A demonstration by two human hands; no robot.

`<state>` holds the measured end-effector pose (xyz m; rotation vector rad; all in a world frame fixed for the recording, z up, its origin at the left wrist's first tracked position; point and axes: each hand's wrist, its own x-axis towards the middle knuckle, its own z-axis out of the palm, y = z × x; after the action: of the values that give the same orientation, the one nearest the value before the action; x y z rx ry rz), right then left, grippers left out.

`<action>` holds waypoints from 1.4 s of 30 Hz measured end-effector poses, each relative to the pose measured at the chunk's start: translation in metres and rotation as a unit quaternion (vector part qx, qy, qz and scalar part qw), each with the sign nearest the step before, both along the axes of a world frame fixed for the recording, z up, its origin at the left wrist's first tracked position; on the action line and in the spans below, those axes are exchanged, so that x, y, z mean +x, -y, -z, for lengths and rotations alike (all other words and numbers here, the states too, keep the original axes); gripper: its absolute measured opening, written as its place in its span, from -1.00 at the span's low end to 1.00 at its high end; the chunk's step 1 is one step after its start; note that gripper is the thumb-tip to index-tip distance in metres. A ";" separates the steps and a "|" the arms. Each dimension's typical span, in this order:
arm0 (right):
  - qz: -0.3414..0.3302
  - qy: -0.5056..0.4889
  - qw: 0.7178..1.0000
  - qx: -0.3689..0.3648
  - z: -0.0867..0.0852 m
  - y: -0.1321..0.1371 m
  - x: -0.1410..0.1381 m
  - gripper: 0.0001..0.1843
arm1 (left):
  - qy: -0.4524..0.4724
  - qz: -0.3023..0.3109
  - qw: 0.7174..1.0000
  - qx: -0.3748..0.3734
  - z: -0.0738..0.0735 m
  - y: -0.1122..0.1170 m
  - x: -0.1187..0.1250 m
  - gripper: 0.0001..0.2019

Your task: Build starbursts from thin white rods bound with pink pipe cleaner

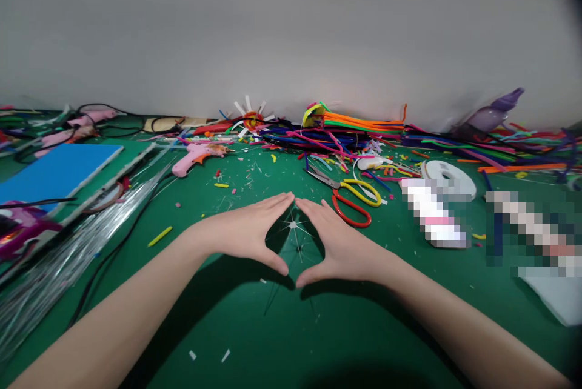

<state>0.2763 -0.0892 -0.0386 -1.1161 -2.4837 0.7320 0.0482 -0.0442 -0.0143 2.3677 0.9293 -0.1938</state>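
My left hand [248, 228] and my right hand [339, 240] face each other above the green table, fingers stretched and thumbs apart. Their fingertips nearly meet at the top and the thumbs come close below, framing a diamond-shaped gap. Inside that gap shows a small pale disc with thin spokes [293, 225] radiating from it. Whether either hand touches the spokes, I cannot tell. Just beyond my right hand lie scissors [339, 186] with one yellow and one red handle. Some way past my left hand rests a pink glue gun [195, 157].
Bundled pipe cleaners [364, 122] are heaped along the wall. At left are a blue board [59, 171], clear strips [82, 249] and black cables. A white ribbon roll [466, 177] and a purple-capped bottle [493, 113] stand at right. Colourful scraps litter the green table [254, 340].
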 end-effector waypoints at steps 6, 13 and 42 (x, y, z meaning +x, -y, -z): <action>0.001 -0.001 1.000 0.017 0.007 -0.003 -0.001 0.28 | 0.031 0.014 0.999 0.010 0.000 -0.001 0.001 0.16; 0.000 0.001 1.000 0.021 0.009 -0.005 -0.002 0.22 | 0.041 0.017 0.998 0.034 -0.004 0.001 0.005 0.05; 0.004 -0.025 0.996 0.089 0.022 -0.003 -0.005 0.11 | 0.058 0.001 0.998 0.038 -0.005 0.004 0.001 -0.04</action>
<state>0.2716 -0.0863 -0.0607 -1.0291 -2.4457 0.5176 0.0492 -0.0482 -0.0096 2.4218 0.8924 -0.0218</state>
